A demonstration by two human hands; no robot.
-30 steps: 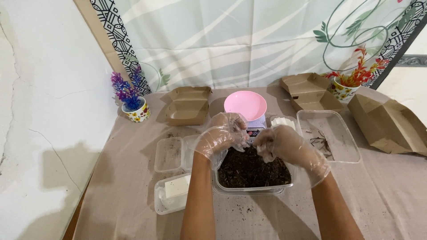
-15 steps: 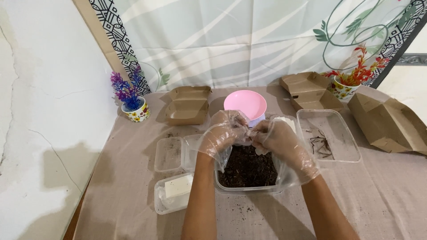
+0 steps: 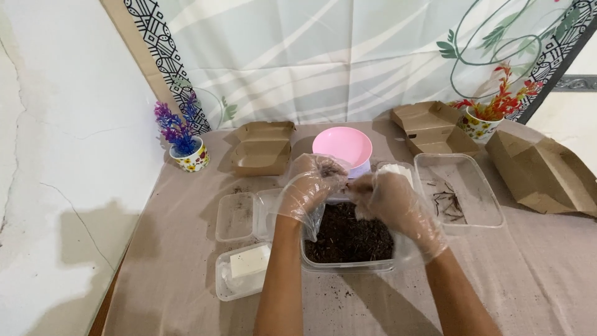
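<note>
directly below both gloved hands' pinched-together fingers [image 3: 341, 180] lies the soil tub [image 3: 348, 239].

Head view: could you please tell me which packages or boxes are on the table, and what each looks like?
Brown cardboard clamshell box: far left, closed.
Second brown clamshell box: far right, lid ajar.
Large brown cardboard carton: right edge, lying open.
No labels, signs or screens visible.
</note>
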